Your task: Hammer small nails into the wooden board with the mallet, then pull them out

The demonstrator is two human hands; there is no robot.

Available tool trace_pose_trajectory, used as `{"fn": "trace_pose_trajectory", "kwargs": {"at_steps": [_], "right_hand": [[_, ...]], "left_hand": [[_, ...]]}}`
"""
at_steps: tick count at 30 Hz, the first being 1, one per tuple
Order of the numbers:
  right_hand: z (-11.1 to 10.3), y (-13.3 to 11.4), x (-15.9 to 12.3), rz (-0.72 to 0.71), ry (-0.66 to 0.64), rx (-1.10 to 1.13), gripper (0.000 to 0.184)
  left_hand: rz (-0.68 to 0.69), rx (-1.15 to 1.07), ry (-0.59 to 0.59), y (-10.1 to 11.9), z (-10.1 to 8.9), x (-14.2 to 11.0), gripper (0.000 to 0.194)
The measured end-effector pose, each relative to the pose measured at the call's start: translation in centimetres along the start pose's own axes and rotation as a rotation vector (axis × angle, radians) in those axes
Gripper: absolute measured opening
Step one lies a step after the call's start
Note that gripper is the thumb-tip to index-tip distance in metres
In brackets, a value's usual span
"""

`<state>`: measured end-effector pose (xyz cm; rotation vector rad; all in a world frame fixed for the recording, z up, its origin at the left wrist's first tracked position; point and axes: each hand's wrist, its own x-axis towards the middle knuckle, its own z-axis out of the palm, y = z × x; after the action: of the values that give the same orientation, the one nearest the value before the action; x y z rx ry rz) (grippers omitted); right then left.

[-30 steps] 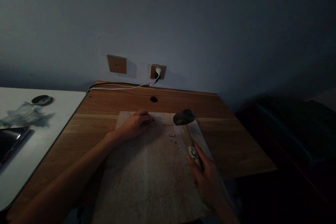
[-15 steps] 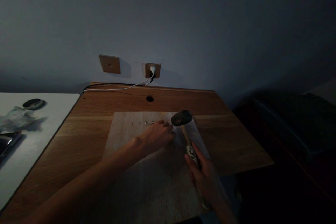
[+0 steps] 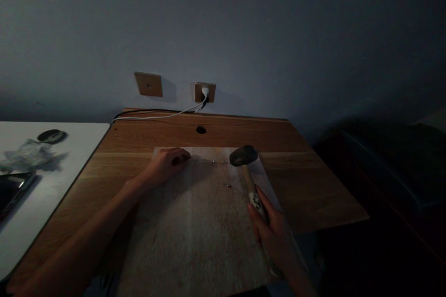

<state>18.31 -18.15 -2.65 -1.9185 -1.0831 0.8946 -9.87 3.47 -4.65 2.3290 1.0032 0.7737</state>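
Note:
My right hand is wrapped round the wooden handle of a mallet. Its dark head is raised over the far right part of a pale wooden board. At the board's far left, my left hand has its fingers curled in a pinch; whatever may be between the fingertips is hidden. Just right of those fingertips, several small metal pins or nails stand in a row along the far side of the board. Another small, thin piece lies apart, left of the mallet handle.
The board rests on a wooden table with a cable hole. Cables run to a wall socket. A white table on the left bears a crumpled clear bag, a dark round object and a dark device.
My left hand has moved left from beside the mallet head, uncovering more of the row and the loose small piece. My right hand has kept hold of the mallet, almost still.

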Motion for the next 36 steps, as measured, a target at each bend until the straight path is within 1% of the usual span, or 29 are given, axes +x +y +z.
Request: {"fn": "trace_pose_trajectory", "kwargs": {"at_steps": [5,9,12,15,17,19,24,27,29,32,33,34,36], "right_hand": [[0.1,0.0,-0.1,-0.007,-0.002,0.005,0.076],[0.1,0.2,-0.1,0.000,-0.003,-0.021,0.077],[0.1,0.3,-0.1,0.003,-0.017,-0.028,0.078],[0.0,0.1,-0.2,-0.020,-0.010,-0.050,0.077],[0.0,-0.1,-0.3,-0.039,-0.004,-0.075,0.076],[0.2,-0.4,-0.4,-0.068,-0.010,-0.091,0.074],[1.5,-2.0,-0.2,-0.178,-0.038,-0.075,0.068],[2.7,-3.2,0.2,-0.248,-0.078,-0.062,0.063],[3.4,-3.9,0.3,-0.291,-0.114,-0.059,0.061],[4.4,-4.7,0.5,-0.348,-0.165,-0.080,0.058],[4.7,-4.9,0.6,-0.364,-0.176,-0.094,0.058],[5.0,-5.1,0.7,-0.378,-0.182,-0.110,0.058],[5.5,-5.4,0.9,-0.395,-0.202,-0.153,0.059]], "left_hand": [[0.038,-0.006,0.028,0.0,0.3,-0.2,0.014],[0.056,0.022,0.020,-0.2,0.5,-0.2,0.014],[0.039,-0.014,0.004,-0.3,0.6,-0.2,0.012],[-0.014,-0.062,0.029,-0.2,0.5,-0.1,0.012],[-0.039,-0.064,0.032,-0.2,0.4,-0.1,0.010],[-0.033,-0.054,0.025,-0.3,0.4,0.0,0.008],[0.042,-0.041,-0.014,-0.7,0.6,0.1,0.016],[-0.021,-0.017,-0.003,-0.4,0.6,0.1,0.019],[-0.051,-0.014,0.003,-0.3,0.5,0.1,0.016],[-0.023,-0.033,-0.038,-0.1,0.4,0.1,0.016],[-0.022,-0.034,-0.048,-0.1,0.4,0.0,0.019],[-0.031,-0.032,-0.053,-0.2,0.4,0.0,0.027],[-0.064,-0.023,-0.037,-0.3,0.4,-0.2,0.053]]}}
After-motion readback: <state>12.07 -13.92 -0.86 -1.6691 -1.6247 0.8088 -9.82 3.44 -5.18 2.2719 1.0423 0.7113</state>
